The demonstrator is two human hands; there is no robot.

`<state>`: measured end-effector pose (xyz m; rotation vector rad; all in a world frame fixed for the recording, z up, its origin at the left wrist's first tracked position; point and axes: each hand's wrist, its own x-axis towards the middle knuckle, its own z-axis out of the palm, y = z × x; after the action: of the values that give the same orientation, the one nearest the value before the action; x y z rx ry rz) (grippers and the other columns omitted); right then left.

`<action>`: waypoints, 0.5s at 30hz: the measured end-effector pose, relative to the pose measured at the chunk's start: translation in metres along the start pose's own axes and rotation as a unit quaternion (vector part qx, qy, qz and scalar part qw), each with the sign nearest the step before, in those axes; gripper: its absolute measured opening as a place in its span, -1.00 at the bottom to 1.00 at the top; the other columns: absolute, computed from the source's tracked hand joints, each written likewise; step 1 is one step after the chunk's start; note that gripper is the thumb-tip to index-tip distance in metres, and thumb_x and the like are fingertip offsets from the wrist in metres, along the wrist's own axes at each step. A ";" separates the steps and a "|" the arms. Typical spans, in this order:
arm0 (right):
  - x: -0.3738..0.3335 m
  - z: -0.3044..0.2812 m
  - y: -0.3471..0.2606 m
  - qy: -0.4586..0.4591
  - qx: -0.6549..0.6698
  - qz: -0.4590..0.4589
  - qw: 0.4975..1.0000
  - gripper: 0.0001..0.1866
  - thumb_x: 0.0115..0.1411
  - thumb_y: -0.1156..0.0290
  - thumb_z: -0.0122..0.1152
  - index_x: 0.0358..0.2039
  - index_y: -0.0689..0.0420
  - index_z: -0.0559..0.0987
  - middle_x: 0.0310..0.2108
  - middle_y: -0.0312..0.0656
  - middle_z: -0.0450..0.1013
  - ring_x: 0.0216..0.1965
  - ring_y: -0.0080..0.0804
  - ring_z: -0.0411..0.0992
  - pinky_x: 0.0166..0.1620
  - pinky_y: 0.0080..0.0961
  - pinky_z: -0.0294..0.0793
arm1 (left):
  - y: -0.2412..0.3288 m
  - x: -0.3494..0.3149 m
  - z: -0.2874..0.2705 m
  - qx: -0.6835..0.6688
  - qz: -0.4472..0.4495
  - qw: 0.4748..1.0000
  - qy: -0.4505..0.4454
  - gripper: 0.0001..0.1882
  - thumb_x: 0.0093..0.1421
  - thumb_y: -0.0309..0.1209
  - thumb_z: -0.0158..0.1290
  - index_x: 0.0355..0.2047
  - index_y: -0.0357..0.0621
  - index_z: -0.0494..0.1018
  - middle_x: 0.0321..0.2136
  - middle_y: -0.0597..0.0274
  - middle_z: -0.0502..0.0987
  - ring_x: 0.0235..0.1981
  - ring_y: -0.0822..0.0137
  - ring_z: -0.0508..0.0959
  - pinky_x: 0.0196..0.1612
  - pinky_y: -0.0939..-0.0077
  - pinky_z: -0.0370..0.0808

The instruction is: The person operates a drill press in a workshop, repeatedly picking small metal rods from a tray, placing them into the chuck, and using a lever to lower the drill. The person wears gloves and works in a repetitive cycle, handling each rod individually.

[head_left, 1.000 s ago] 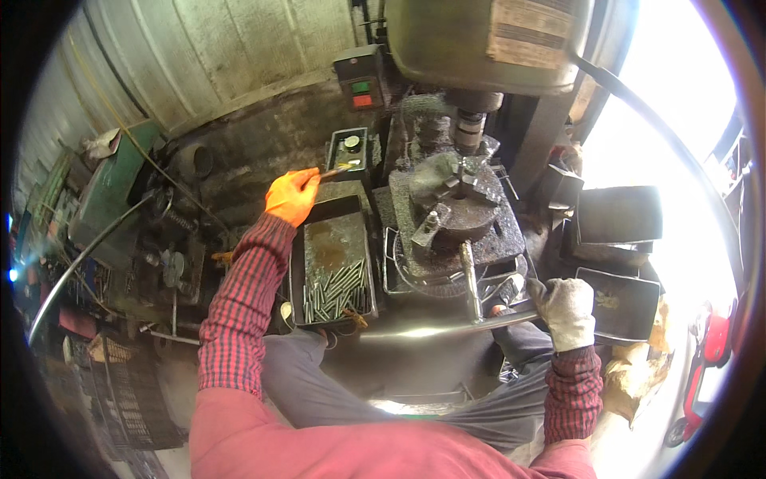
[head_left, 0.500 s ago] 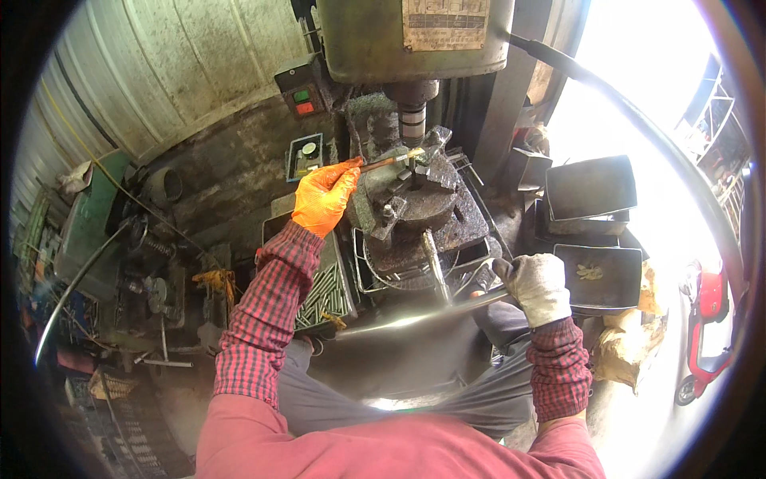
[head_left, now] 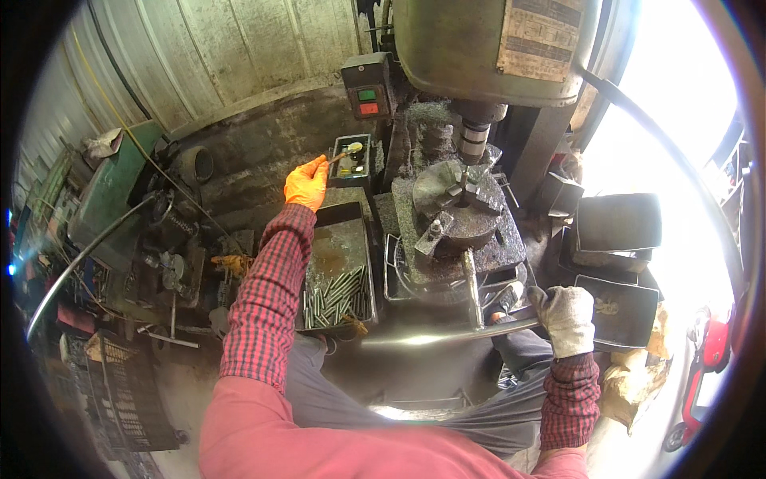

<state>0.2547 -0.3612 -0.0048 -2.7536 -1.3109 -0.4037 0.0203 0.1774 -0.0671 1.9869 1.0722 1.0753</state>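
My left hand [head_left: 306,184], in an orange glove, is closed on the wooden handle of a small brush [head_left: 338,157]. The brush tip is over a small tray [head_left: 341,147] holding a pale round container and other small items. My right hand [head_left: 566,321], in a grayish-white work glove, is closed round the end of a long, shiny metal bar [head_left: 431,339]. Ahead, a three-jaw chuck [head_left: 457,206] sits on the machine table, below and a little left of the drill press spindle [head_left: 473,144]. A metal handle [head_left: 472,287] sticks out of the chuck toward me.
A deep metal tray [head_left: 335,246] with several metal rods stands left of the chuck. A switch box [head_left: 369,92] with green and red buttons hangs beside the drill press head [head_left: 455,52]. Dark bins [head_left: 618,223] stand at right. Another machine [head_left: 171,271] is at far left.
My left hand has drawn the brush from over the chuck back to the small tray at the left. My right hand stays on the bar. The whole view has shifted.
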 end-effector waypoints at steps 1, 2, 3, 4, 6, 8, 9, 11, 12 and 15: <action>0.000 -0.001 0.000 -0.017 -0.001 0.001 1.000 -0.42 0.29 -0.12 0.26 -0.64 0.12 0.70 -0.69 0.02 0.50 -0.61 0.04 0.54 -0.44 -0.09 0.48 | -0.003 0.000 0.004 0.024 0.014 1.000 0.005 -0.63 0.39 -0.17 0.17 0.07 -0.11 0.68 -0.04 -0.05 0.71 0.00 0.14 0.71 0.10 0.33 0.55; -0.001 -0.002 0.001 -0.023 0.013 0.003 1.000 -0.43 0.29 -0.12 0.27 -0.62 0.12 0.70 -0.68 0.02 0.51 -0.59 0.06 0.55 -0.44 -0.09 0.49 | -0.005 -0.001 0.007 0.052 0.018 0.998 0.013 -0.60 0.40 -0.15 0.17 0.10 -0.10 0.66 -0.04 -0.07 0.71 0.00 0.12 0.71 0.09 0.31 0.55; -0.001 -0.002 0.000 -0.019 0.006 0.007 1.000 -0.43 0.29 -0.12 0.27 -0.61 0.12 0.70 -0.68 0.03 0.51 -0.59 0.06 0.55 -0.44 -0.09 0.49 | -0.005 -0.004 0.009 0.080 0.021 0.996 0.016 -0.57 0.40 -0.13 0.17 0.14 -0.09 0.63 -0.04 -0.09 0.71 0.00 0.11 0.71 0.09 0.29 0.55; -0.001 -0.002 -0.001 -0.021 0.004 0.006 1.000 -0.44 0.29 -0.12 0.27 -0.61 0.12 0.71 -0.67 0.03 0.52 -0.58 0.06 0.55 -0.43 -0.10 0.49 | -0.004 -0.007 0.010 0.111 0.013 0.994 0.021 -0.54 0.40 -0.11 0.16 0.18 -0.08 0.61 -0.03 -0.12 0.70 0.00 0.10 0.71 0.09 0.27 0.55; -0.001 0.000 -0.002 -0.017 0.018 0.005 1.000 -0.44 0.29 -0.11 0.27 -0.61 0.11 0.71 -0.66 0.04 0.52 -0.57 0.08 0.55 -0.43 -0.10 0.50 | -0.001 -0.015 0.008 0.147 -0.015 0.989 0.012 -0.37 0.37 0.03 0.14 0.33 -0.03 0.46 0.02 -0.20 0.66 0.06 -0.08 0.66 0.12 0.14 0.53; 0.001 -0.003 0.001 -0.030 0.041 0.013 0.999 -0.45 0.30 -0.10 0.26 -0.62 0.10 0.71 -0.65 0.06 0.52 -0.56 0.12 0.55 -0.41 -0.11 0.52 | 0.000 -0.023 -0.001 0.212 -0.082 0.973 -0.034 -0.03 0.31 0.27 0.08 0.55 0.04 0.08 0.08 -0.32 0.60 0.11 -0.29 0.59 0.15 0.00 0.51; 0.000 -0.009 0.005 -0.042 0.102 0.040 0.993 -0.57 0.25 -0.02 0.35 -0.39 0.15 0.79 -0.52 0.02 0.64 -0.42 -0.07 0.66 -0.25 -0.24 0.61 | -0.001 -0.027 -0.005 0.232 -0.103 0.967 -0.032 0.08 0.30 0.32 0.05 0.59 0.04 -0.10 0.04 -0.30 0.62 0.10 -0.24 0.61 0.15 -0.02 0.50; 0.000 -0.029 0.022 -0.009 0.475 0.074 0.877 -0.61 0.30 0.15 0.33 -0.08 0.22 0.75 -0.23 -0.10 0.72 -0.19 -0.29 0.67 -0.04 -0.37 0.61 | -0.006 -0.038 -0.019 0.160 -0.117 0.980 -0.006 0.12 0.30 0.30 0.07 0.59 -0.06 -0.16 0.07 -0.27 0.62 0.11 -0.22 0.61 0.16 -0.04 0.50; -0.003 -0.047 0.036 0.056 0.577 0.109 0.807 -0.59 0.35 0.19 0.27 0.02 0.26 0.69 -0.09 -0.14 0.67 -0.07 -0.33 0.62 0.07 -0.39 0.55 | -0.010 -0.047 -0.026 0.138 -0.092 0.986 0.014 0.10 0.31 0.26 0.10 0.58 -0.08 -0.13 0.06 -0.22 0.63 0.09 -0.16 0.63 0.15 0.01 0.51; -0.030 -0.126 0.089 0.262 0.772 0.077 0.574 -0.59 0.36 0.17 0.24 0.02 0.24 0.64 -0.13 -0.16 0.63 -0.12 -0.33 0.59 0.04 -0.35 0.55 | -0.024 -0.081 -0.051 0.003 -0.083 0.996 0.034 -0.06 0.41 -0.05 0.19 0.57 -0.18 -0.05 -0.12 0.08 0.68 -0.10 0.23 0.66 0.06 0.35 0.54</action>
<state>0.2789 -0.4621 0.1136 -1.0322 -0.5697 0.0457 -0.0598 0.1254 -0.0923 1.8411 1.2548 1.0570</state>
